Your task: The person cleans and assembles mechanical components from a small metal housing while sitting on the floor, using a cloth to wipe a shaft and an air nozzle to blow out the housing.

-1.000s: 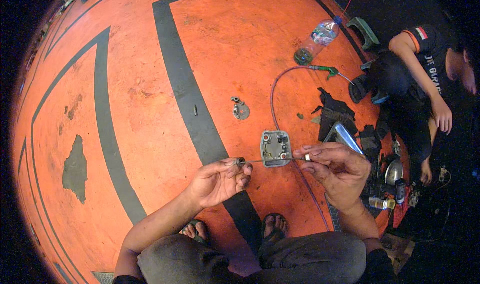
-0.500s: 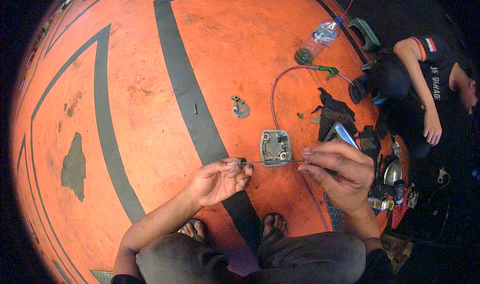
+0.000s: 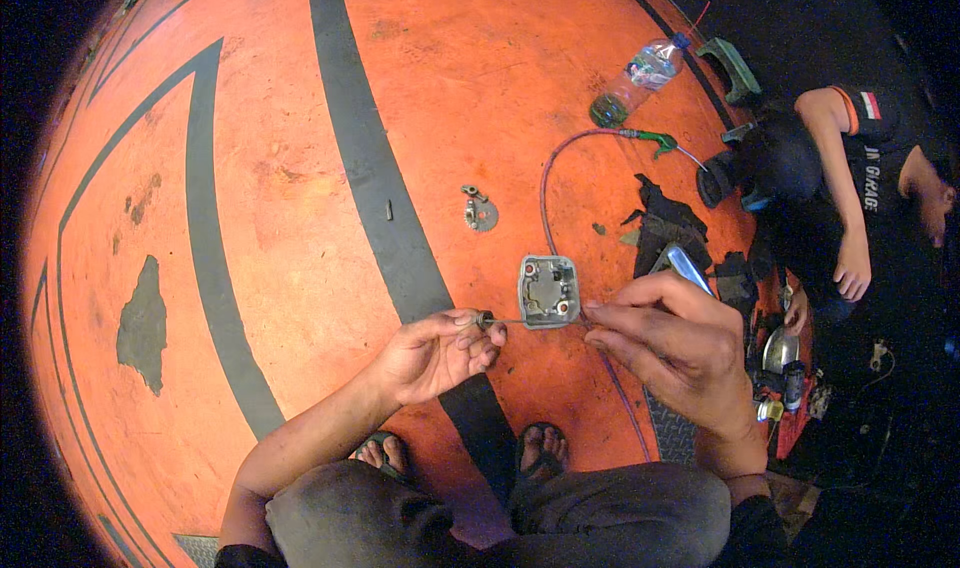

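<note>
My left hand (image 3: 437,356) pinches a short dark cylindrical part (image 3: 485,319) between thumb and fingertips. A thin metal rod (image 3: 510,321) sticks out of that part toward the right. My right hand (image 3: 680,343) is closed in a pinch at the rod's far end; its tip is hard to make out against the metal behind. Just beyond the rod, between my hands, a grey metal engine cover (image 3: 549,293) lies open side up on the floor, with small fittings inside.
Farther off lie a small toothed metal part (image 3: 480,214) and a small pin (image 3: 389,211). A plastic bottle (image 3: 636,83), a hose (image 3: 546,183) and dark rags (image 3: 668,226) are at the right. A co-worker (image 3: 850,178) crouches at far right beside tools and a metal bowl (image 3: 781,350).
My right hand has moved slightly left, closer to my left hand, and less of the rod shows between them. The co-worker's arm has shifted slightly.
</note>
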{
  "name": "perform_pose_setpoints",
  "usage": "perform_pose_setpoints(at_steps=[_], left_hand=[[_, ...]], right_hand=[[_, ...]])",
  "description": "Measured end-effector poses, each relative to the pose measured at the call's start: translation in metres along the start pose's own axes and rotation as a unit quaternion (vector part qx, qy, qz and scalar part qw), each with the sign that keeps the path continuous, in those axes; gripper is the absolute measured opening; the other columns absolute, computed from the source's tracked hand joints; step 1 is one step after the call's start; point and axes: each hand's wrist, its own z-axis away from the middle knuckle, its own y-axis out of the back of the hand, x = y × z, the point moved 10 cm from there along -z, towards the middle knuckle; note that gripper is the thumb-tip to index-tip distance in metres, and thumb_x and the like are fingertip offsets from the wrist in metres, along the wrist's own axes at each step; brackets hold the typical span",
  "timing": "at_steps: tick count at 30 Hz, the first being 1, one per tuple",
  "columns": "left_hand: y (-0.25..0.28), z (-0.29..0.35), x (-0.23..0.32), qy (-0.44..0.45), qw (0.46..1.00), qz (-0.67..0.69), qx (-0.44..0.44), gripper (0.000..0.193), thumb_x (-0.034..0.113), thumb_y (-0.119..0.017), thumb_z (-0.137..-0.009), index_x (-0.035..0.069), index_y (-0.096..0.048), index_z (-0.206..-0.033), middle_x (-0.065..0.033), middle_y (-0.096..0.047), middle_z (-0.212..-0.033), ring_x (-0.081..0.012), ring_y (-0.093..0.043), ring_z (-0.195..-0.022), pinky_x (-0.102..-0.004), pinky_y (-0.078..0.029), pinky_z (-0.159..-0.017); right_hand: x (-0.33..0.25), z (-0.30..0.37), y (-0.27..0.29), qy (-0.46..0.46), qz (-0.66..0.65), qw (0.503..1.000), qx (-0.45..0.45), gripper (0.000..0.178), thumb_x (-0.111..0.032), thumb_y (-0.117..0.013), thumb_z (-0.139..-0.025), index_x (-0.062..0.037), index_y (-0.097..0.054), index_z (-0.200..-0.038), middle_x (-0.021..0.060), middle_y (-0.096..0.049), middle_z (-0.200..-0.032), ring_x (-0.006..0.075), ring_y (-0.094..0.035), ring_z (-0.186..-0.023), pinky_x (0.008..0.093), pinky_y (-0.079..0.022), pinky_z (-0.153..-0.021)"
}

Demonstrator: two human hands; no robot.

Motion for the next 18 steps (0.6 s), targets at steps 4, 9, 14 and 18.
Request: perform_pose_setpoints(at_steps=[4,9,14,18], left_hand=[[-0.002,0.001,0.000,0.003,1.000,0.001,-0.005,0.028,0.021,-0.046,-0.099,0.006,-0.050,-0.076,-0.0134,-0.060,-0.111,-0.0179,-0.058,-0.094,-0.0295,-0.048,-0.089],[0.008,0.002,0.008,-0.018,0.999,-0.033,0.014,0.027,0.022,-0.047,-0.098,0.006,-0.051,-0.077,-0.0127,-0.061,-0.110,-0.0182,-0.059,-0.093,-0.0296,-0.050,-0.087],[0.043,0.017,0.022,-0.052,0.995,-0.019,0.081,0.023,0.019,-0.049,-0.097,0.006,-0.051,-0.078,-0.0131,-0.060,-0.110,-0.0198,-0.060,-0.092,-0.0311,-0.051,-0.084],[0.059,0.022,0.016,-0.056,0.990,-0.041,0.120,0.027,0.021,-0.049,-0.097,0.008,-0.050,-0.074,-0.0115,-0.062,-0.106,-0.0212,-0.062,-0.088,-0.0332,-0.052,-0.081]], right_hand=[[0.009,0.001,-0.007,-0.027,-0.016,0.999,-0.013,0.025,-0.006,-0.075,-0.081,-0.0054,-0.072,-0.105,0.0088,-0.065,-0.091,0.0220,-0.066,-0.082,0.0308,-0.053,-0.070],[0.043,0.011,-0.016,-0.105,-0.086,0.991,0.003,0.017,-0.007,-0.072,-0.084,-0.0039,-0.073,-0.101,0.0072,-0.065,-0.090,0.0158,-0.064,-0.077,0.0291,-0.052,-0.067],[0.179,0.043,-0.104,-0.276,-0.248,0.928,0.018,0.015,-0.012,-0.072,-0.086,-0.0006,-0.073,-0.096,0.0075,-0.067,-0.085,0.0148,-0.064,-0.070,0.0278,-0.051,-0.062],[0.262,0.087,-0.194,-0.315,-0.184,0.931,-0.027,0.019,-0.016,-0.070,-0.088,-0.0005,-0.072,-0.098,0.0086,-0.070,-0.085,0.0158,-0.066,-0.072,0.0309,-0.054,-0.067]])
